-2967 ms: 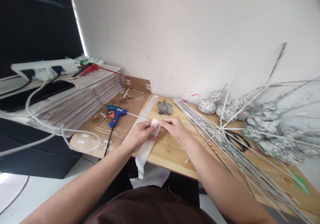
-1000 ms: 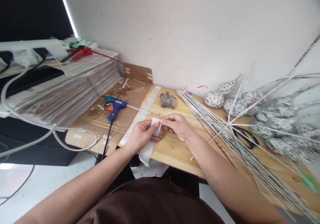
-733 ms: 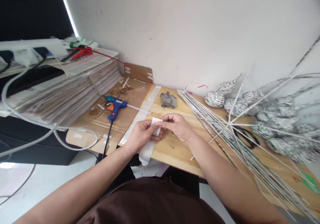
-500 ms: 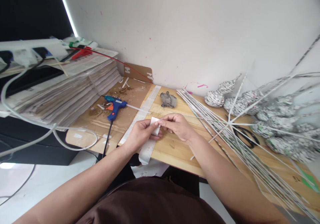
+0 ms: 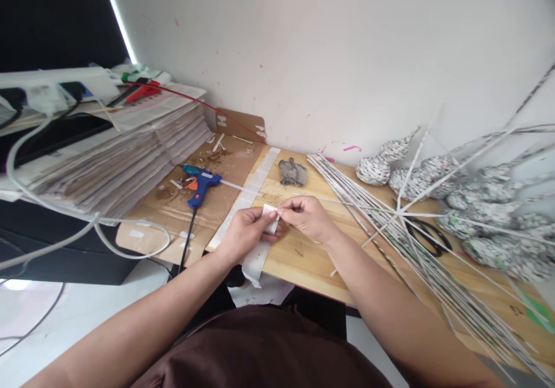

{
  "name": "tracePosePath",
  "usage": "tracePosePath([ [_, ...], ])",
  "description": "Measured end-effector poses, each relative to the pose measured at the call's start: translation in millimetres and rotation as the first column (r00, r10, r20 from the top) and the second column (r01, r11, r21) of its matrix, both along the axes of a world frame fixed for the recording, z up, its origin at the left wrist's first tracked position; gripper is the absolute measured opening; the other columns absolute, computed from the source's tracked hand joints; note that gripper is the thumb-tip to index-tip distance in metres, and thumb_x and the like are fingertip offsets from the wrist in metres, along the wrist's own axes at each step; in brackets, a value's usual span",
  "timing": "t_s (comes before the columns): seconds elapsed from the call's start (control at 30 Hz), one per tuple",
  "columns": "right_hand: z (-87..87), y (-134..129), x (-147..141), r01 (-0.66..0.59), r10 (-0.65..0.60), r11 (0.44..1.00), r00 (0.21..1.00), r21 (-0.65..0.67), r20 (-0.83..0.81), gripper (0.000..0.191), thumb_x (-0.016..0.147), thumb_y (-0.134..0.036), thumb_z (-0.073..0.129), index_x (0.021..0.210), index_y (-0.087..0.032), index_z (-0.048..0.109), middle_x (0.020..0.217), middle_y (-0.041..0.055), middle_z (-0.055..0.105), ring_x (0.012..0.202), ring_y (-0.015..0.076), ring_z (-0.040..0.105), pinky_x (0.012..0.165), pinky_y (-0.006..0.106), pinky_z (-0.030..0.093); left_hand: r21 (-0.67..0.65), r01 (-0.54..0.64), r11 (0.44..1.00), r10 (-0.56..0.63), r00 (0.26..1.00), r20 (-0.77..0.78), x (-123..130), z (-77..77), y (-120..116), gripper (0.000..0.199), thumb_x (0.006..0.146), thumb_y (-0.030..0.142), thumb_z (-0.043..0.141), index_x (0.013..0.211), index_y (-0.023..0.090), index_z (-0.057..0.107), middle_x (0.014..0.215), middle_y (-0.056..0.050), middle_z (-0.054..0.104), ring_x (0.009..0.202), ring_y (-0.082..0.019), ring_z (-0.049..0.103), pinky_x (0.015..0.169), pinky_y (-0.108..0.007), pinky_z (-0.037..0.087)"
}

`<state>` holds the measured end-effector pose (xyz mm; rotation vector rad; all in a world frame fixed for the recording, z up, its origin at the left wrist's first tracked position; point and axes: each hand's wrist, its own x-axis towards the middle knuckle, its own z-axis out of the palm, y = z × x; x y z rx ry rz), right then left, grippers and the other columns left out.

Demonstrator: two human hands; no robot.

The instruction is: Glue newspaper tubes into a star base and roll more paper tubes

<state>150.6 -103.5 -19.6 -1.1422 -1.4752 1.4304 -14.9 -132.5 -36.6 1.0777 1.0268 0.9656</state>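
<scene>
Between my two hands, over the front part of the wooden table (image 5: 312, 255), is a small flat piece of white paper (image 5: 270, 224). My left hand (image 5: 246, 233) pinches it, thumb on top and fingers underneath. From the other side, the thumb and fingertips of my right hand (image 5: 307, 217) close on its upper right edge. A long white paper strip (image 5: 236, 221) lies below my left hand and hangs over the table's front edge. Just beyond the hands sits a crumpled grey cloth (image 5: 292, 172).
A blue glue gun (image 5: 203, 185) lies on cardboard (image 5: 229, 174) to the left, before a newspaper stack (image 5: 143, 156). On the right are rolled paper sticks (image 5: 416, 255), a star of joined sticks (image 5: 398, 211), black scissors (image 5: 436, 240) and several woven paper gourd shapes (image 5: 373, 170).
Both hands stay in nearly the same place on the white paper. My right fingertips have shifted very slightly along its edge.
</scene>
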Motion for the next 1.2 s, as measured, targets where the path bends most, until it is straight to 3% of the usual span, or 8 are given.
tracePosePath([
  [0.13, -3.0, -1, -2, 0.02, -0.02, 0.999, 1.0, 0.028, -0.008, 0.011, 0.07, -0.026, 0.068, 0.071, -0.014, 0.07, 0.058, -0.0001, 0.063, 0.049, 0.0086, 0.05, 0.048, 0.021, 0.036, 0.001, -0.005, 1.0, 0.005, 1.0, -0.013, 0, 1.0, 0, 0.035, 0.078, 0.048, 0.066, 0.086, 0.014, 0.071, 0.077, -0.007, 0.072, 0.073, -0.019, 0.069, 0.071, -0.032, 0.058],
  [0.37, -5.5, -1, -4, 0.038, -0.038, 0.998, 0.999, 0.04, -0.004, 0.011, 0.07, -0.025, 0.067, 0.068, -0.015, 0.067, 0.054, -0.0024, 0.057, 0.047, 0.007, 0.045, 0.045, 0.02, 0.032, 0.015, 0.018, 1.0, -0.018, 1.0, -0.002, 0, 2.0, -1, 0.038, 0.078, 0.05, 0.066, 0.088, 0.014, 0.071, 0.077, -0.007, 0.072, 0.073, -0.019, 0.068, 0.072, -0.032, 0.058],
  [0.63, 0.2, 1, 0, -0.096, 0.084, 0.992, 0.987, -0.078, -0.138, 0.028, 0.075, -0.041, 0.071, 0.071, -0.013, 0.068, 0.055, -0.0007, 0.057, 0.048, 0.0072, 0.047, 0.041, 0.019, 0.03, 0.028, 0.012, 1.0, -0.013, 1.0, 0.022, -1, -0.6, 2, 0.043, 0.079, 0.051, 0.065, 0.095, 0.012, 0.07, 0.089, -0.011, 0.073, 0.076, -0.019, 0.068, 0.069, -0.031, 0.058],
  [0.77, -1.2, 1, -1, -0.051, 0.041, 0.996, 0.992, -0.077, -0.123, 0.03, 0.067, -0.041, 0.079, 0.074, -0.014, 0.068, 0.057, -0.0016, 0.057, 0.048, 0.0065, 0.046, 0.042, 0.019, 0.029, 0.019, -0.001, 1.0, 0.001, 1.0, 0.008, 0, 2.0, 2, 0.041, 0.077, 0.05, 0.066, 0.093, 0.013, 0.07, 0.082, -0.008, 0.072, 0.075, -0.019, 0.068, 0.07, -0.032, 0.058],
  [0.9, -1.7, 0, -2, -0.038, 0.029, 0.996, 0.994, -0.085, -0.105, 0.03, 0.07, -0.043, 0.075, 0.074, -0.015, 0.067, 0.054, -0.0027, 0.056, 0.046, 0.0065, 0.044, 0.042, 0.02, 0.028, 0.047, 0.011, 0.999, -0.01, 1.0, -0.023, 2, 2.9, 0, 0.041, 0.079, 0.051, 0.064, 0.093, 0.013, 0.07, 0.087, -0.009, 0.073, 0.077, -0.02, 0.069, 0.071, -0.032, 0.058],
  [1.03, -1.3, 1, 1, -0.027, 0.027, 1.0, 1.0, 0.011, 0.002, 0.029, 0.076, -0.045, 0.069, 0.075, -0.016, 0.067, 0.055, -0.0022, 0.056, 0.047, 0.0081, 0.045, 0.044, 0.022, 0.031, 0.056, 0.006, 0.998, -0.004, 0.999, -0.036, 2, 0.0, -1, 0.041, 0.078, 0.051, 0.065, 0.093, 0.013, 0.07, 0.084, -0.008, 0.073, 0.076, -0.021, 0.069, 0.071, -0.033, 0.059],
  [1.2, 0.2, 1, 7, -0.07, -0.039, 0.943, 0.948, 0.325, 0.317, 0.019, 0.082, -0.034, 0.063, 0.074, -0.017, 0.068, 0.066, 0.001, 0.064, 0.058, 0.0114, 0.053, 0.056, 0.024, 0.039, 0.058, -0.015, 0.998, 0.02, 0.997, -0.077, 3, -1.2, -2, 0.038, 0.077, 0.049, 0.067, 0.09, 0.014, 0.069, 0.076, -0.006, 0.072, 0.072, -0.021, 0.07, 0.07, -0.034, 0.059],
])
